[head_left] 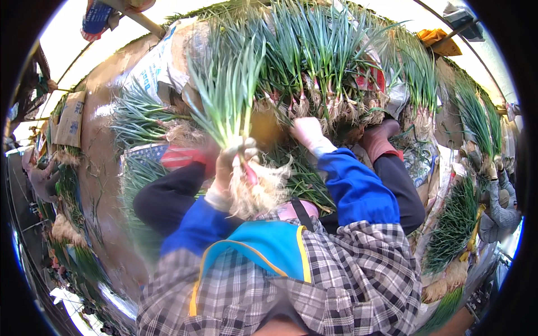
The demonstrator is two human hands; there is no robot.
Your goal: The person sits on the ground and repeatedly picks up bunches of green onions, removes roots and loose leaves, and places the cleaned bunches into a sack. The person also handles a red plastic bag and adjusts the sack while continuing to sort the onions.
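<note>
My left hand (229, 166), in a light glove, is closed around a bunch of green onions (231, 101); its leaves point away from me and its pale roots hang towards my chest. My right hand (309, 130), also gloved, reaches to the root ends of a long row of green onions (319, 46) in front of me. Its fingertips are among leaves and roots, and whether they grip a stalk cannot be told. Loose green leaves (309, 180) lie between my legs, below the right hand.
More green onions (143, 117) lie on the left, beside a white printed sack (157, 67). Further bunches (420, 84) stand at the right. My bent knees flank the work. A co-worker (500, 206) sits at the far right, another person (40, 172) at the far left.
</note>
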